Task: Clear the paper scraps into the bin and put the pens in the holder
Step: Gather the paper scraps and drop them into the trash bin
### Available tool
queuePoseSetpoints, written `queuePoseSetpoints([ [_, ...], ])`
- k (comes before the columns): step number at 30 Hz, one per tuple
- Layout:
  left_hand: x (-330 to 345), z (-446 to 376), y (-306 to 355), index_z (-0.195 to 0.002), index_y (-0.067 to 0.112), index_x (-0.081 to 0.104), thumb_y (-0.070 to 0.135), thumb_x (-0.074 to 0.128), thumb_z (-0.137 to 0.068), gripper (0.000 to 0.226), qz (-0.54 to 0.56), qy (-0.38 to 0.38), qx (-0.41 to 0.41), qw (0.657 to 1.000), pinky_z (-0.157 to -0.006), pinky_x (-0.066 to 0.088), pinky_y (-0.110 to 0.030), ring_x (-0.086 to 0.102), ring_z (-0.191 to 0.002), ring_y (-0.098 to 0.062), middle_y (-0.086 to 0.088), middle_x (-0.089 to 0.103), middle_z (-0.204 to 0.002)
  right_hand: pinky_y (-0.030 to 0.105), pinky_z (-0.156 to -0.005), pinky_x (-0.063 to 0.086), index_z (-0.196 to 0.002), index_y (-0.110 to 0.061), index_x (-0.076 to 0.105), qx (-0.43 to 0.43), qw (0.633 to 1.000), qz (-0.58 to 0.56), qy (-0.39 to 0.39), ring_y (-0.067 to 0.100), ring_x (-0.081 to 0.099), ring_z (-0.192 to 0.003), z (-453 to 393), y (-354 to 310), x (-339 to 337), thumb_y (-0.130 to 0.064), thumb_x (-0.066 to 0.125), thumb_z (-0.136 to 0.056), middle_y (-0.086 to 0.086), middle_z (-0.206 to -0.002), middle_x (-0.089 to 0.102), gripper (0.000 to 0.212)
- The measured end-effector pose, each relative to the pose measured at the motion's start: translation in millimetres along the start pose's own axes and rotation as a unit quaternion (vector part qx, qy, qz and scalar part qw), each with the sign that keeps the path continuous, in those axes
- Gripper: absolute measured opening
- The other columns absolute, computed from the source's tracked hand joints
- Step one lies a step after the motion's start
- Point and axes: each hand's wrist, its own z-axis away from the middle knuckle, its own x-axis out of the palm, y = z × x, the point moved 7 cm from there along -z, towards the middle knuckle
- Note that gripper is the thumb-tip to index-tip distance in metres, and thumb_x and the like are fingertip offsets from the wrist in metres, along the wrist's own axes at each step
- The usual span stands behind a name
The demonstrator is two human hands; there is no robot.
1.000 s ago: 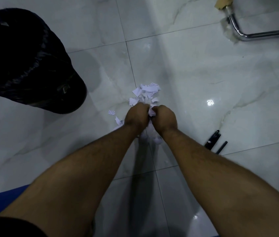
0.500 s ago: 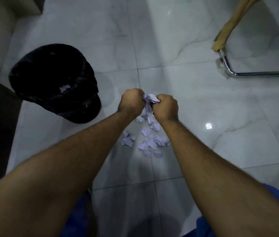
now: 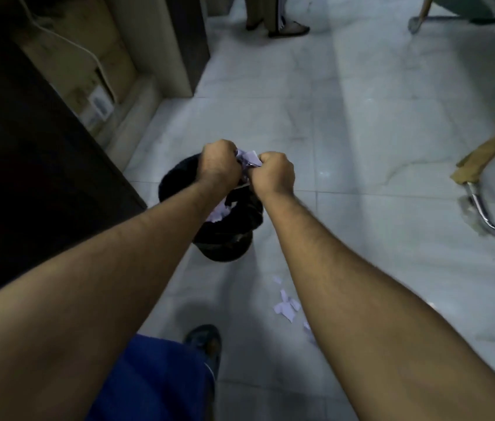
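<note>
both fists are curled tight around one wad of paper scraps (image 3: 247, 159), left hand (image 3: 219, 167) and right hand (image 3: 273, 174) touching, held over the black-lined bin (image 3: 234, 235). more scraps lie inside the bin near its rim, and loose scraps (image 3: 285, 305) sit on the marble floor (image 3: 376, 132) at 5 o'clock from it. dark cabinet (image 3: 27, 165) crowds the bin at 9 o'clock; chrome chair leg (image 3: 483, 214) lies at 3 o'clock, open tile between.
</note>
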Motion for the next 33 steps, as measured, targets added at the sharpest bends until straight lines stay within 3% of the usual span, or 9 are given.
queuePoseSetpoints([
  [2,0,-11,-36,-0.072,0.009,0.058,0.009,0.056,-0.086,0.015,0.011,0.007,-0.034,0.999,-0.062,0.036,-0.028,0.053,-0.066,-0.025,-0.010,0.062,-0.073,0.026,-0.057,0.035,-0.061,-0.009,0.053,0.002,0.999,0.020,-0.033,0.029,0.055,-0.063,-4,-10,36,-0.042,0.066,-0.087,0.005,-0.061,0.054,0.044],
  [6,33,-31,-83,-0.087,0.002,0.068,0.017,0.054,-0.093,0.022,0.027,-0.045,-0.053,0.997,-0.071,0.041,-0.030,0.064,-0.094,-0.033,-0.019,0.069,-0.098,0.027,-0.070,0.045,-0.095,-0.010,0.072,0.013,0.991,0.062,-0.121,0.031,0.067,-0.094,-10,-8,89,-0.042,0.056,-0.093,0.013,-0.098,0.072,0.036],
  [9,47,-36,-102,-0.091,0.006,0.068,0.016,0.047,-0.095,0.024,0.049,-0.046,-0.087,0.994,-0.077,0.049,-0.032,0.063,-0.094,-0.031,-0.016,0.070,-0.104,0.024,-0.078,0.044,-0.109,-0.011,0.069,0.016,0.987,0.072,-0.142,0.027,0.065,-0.106,-13,-9,98,-0.033,0.062,-0.090,0.010,-0.112,0.071,0.030],
  [13,48,-30,-91,-0.109,0.005,0.067,0.018,0.033,-0.097,0.039,0.051,-0.013,-0.114,0.992,-0.092,0.050,-0.040,0.061,-0.105,-0.036,-0.016,0.066,-0.116,0.024,-0.087,0.044,-0.119,-0.018,0.067,0.037,0.994,0.051,-0.093,0.027,0.062,-0.114,-13,-12,78,-0.022,0.062,-0.089,0.007,-0.121,0.068,0.031],
  [18,52,-21,-56,-0.092,0.016,0.067,0.015,0.049,-0.082,0.021,0.030,-0.012,-0.073,0.997,-0.072,0.052,-0.034,0.065,-0.092,-0.031,-0.009,0.071,-0.100,0.024,-0.089,0.045,-0.117,-0.021,0.069,0.049,0.999,-0.012,0.020,0.024,0.064,-0.110,-11,-1,34,-0.009,0.054,-0.084,0.003,-0.114,0.071,0.038],
  [23,57,26,17,-0.094,0.020,0.071,0.014,0.056,-0.078,0.023,0.084,-0.013,0.022,0.996,-0.073,0.052,-0.028,0.067,-0.091,-0.026,-0.005,0.073,-0.096,0.023,-0.084,0.049,-0.100,-0.024,0.073,0.081,0.990,-0.054,0.105,0.018,0.067,-0.099,10,46,-31,-0.014,0.053,-0.083,-0.004,-0.105,0.074,0.027],
  [27,109,74,75,-0.107,0.017,0.069,0.016,0.055,-0.086,0.026,0.092,-0.091,0.093,0.987,-0.083,0.049,-0.030,0.064,-0.103,-0.026,-0.006,0.072,-0.108,0.040,-0.081,0.059,-0.085,-0.032,0.069,0.144,0.981,-0.072,0.109,0.021,0.072,-0.085,37,133,-76,-0.022,0.048,-0.070,-0.003,-0.090,0.075,0.028],
  [31,200,127,83,-0.117,0.015,0.064,0.022,0.060,-0.085,0.033,0.071,-0.230,0.111,0.964,-0.089,0.049,-0.032,0.061,-0.109,-0.029,-0.011,0.067,-0.115,0.021,-0.082,0.045,-0.106,-0.018,0.072,0.173,0.984,0.011,0.052,0.024,0.068,-0.100,88,214,-87,-0.012,0.061,-0.083,0.005,-0.105,0.074,0.026],
  [33,246,157,67,-0.119,0.015,0.062,0.022,0.060,-0.086,0.034,0.038,-0.293,0.121,0.948,-0.091,0.050,-0.036,0.059,-0.113,-0.033,-0.013,0.063,-0.119,0.021,-0.080,0.042,-0.114,-0.015,0.070,0.195,0.979,0.065,-0.002,0.028,0.065,-0.107,118,261,-81,-0.018,0.065,-0.086,0.008,-0.113,0.071,0.028],
])
